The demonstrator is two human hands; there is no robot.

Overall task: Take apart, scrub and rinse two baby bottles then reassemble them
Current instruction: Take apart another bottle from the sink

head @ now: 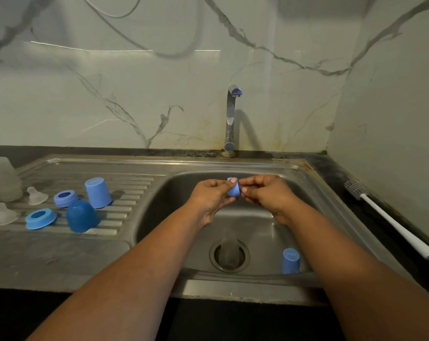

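Over the sink basin (257, 232), my left hand (212, 196) and my right hand (266, 195) pinch a small light-blue bottle part (233, 189) between their fingertips. A light-blue cup-shaped piece (291, 261) stands upside down in the basin at the front right. On the ribbed drainboard (134, 190) at the left lie two blue collar rings (65, 198) (40, 219), a dark-blue dome cap (81, 216), a light-blue upturned cup (98, 192) and two clear silicone teats (36, 196) (4, 214).
A chrome tap (231, 119) stands behind the basin with no water running. A round drain (229, 255) sits in the basin floor. A white-handled bottle brush (390, 221) lies on the dark counter at the right. A frosted clear container (0, 178) stands at the far left.
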